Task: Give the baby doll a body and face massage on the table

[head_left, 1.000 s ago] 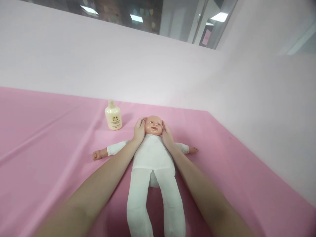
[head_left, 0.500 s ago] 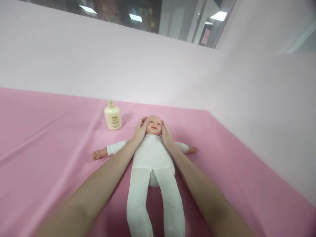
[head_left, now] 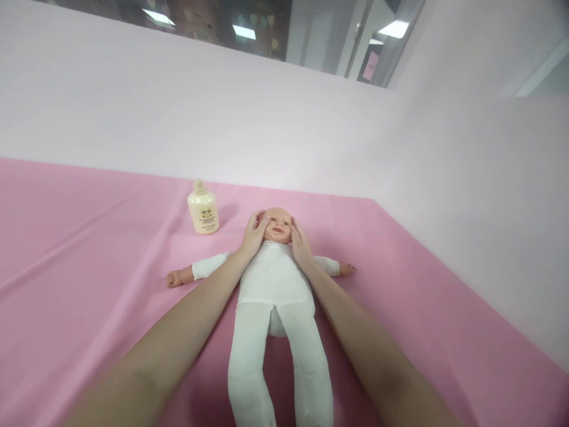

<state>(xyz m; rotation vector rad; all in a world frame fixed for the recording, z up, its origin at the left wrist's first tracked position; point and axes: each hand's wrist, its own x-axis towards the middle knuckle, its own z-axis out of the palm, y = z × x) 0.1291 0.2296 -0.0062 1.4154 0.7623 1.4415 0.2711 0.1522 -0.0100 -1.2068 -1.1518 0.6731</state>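
A baby doll (head_left: 275,276) with a white cloth body lies on its back, face up, arms spread out to the sides. My left hand (head_left: 255,233) cups the left side of the doll's head, its thumb resting on the cheek near the eye. On the opposite side my right hand (head_left: 301,240) presses along the cheek and temple, fingers pointing up past the ear. Between them the two hands hold the head. The doll's feet fall outside the bottom of the view.
A pale yellow bottle (head_left: 203,210) with a printed label stands upright to the left of the head. Pink cloth (head_left: 111,237) with some creases covers the surface. A white wall (head_left: 222,118) rises behind and to the right, with a window (head_left: 267,29) above.
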